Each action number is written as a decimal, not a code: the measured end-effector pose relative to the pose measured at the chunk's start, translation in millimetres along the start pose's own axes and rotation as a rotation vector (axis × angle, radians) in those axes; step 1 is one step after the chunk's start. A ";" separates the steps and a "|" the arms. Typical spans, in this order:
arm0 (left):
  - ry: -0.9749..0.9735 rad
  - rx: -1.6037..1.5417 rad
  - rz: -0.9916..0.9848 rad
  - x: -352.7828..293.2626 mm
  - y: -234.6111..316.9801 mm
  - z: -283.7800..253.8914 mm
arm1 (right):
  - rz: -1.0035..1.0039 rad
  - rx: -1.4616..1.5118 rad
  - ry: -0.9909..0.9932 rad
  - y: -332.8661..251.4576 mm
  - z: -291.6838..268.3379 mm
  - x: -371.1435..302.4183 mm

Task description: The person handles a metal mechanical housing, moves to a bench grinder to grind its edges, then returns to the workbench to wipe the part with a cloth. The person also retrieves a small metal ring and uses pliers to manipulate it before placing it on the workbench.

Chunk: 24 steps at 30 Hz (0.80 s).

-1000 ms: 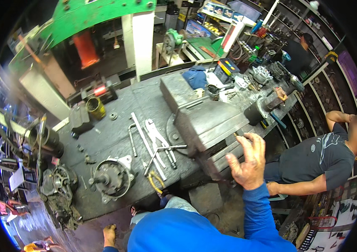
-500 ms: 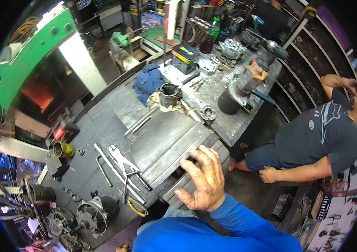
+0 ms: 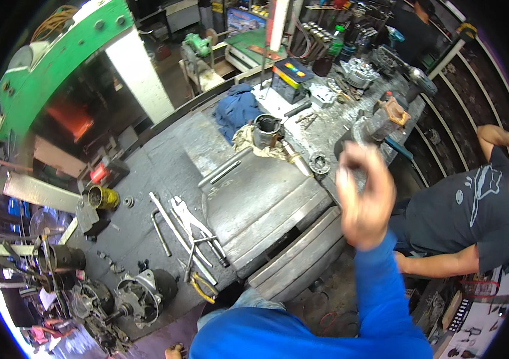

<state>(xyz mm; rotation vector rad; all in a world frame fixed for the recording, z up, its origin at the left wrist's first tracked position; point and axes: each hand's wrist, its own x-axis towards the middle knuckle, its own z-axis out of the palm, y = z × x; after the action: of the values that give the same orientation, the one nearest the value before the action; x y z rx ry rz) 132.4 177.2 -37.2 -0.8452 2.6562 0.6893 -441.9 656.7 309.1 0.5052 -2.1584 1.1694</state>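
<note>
My right hand [image 3: 365,197] is raised in a blue sleeve, over the right end of the bench. Motion blurs it, but a gap shows between the thumb and the bent fingers, and I see nothing in them. Behind it, partly hidden, stands a dark cylindrical motor part with a metal end housing [image 3: 387,119]. Left of the hand lie a toothed metal ring [image 3: 319,162] and a shaft [image 3: 296,158]. A metal cylinder [image 3: 266,129] stands on a pale rag [image 3: 243,139]. At the lower edge a scrap of skin shows, too small to tell whether it is my left hand.
A thick metal slab [image 3: 260,206] covers the bench's near part. Left of it lie locking pliers [image 3: 185,215], bars and a T-handle tool [image 3: 193,248]. Opened motors [image 3: 143,296] stand lower left. A person in a dark shirt [image 3: 455,206] is at the right.
My right hand has moved up and to the right, away from the slab's near edge toward the motor part. Its spread fingers have bent. The view has shifted, so the bench sits farther right.
</note>
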 end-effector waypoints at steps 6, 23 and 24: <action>-0.049 -0.692 -0.690 -9.8 28.2 -26.0 | 0.221 0.105 -1.370 131.5 149.2 116.6; -0.210 -0.628 -0.784 -100.5 5.9 71.6 | 0.162 -0.158 -0.897 173.1 161.4 112.1; -0.202 -0.632 -0.774 -96.9 1.8 70.7 | 0.221 -0.164 -0.830 162.7 160.2 111.1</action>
<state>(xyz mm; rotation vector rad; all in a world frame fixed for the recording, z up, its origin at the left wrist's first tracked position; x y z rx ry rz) 215.8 260.4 -59.4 -1.7052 1.6915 1.2903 -673.9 604.1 220.1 0.7911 -3.0509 0.9695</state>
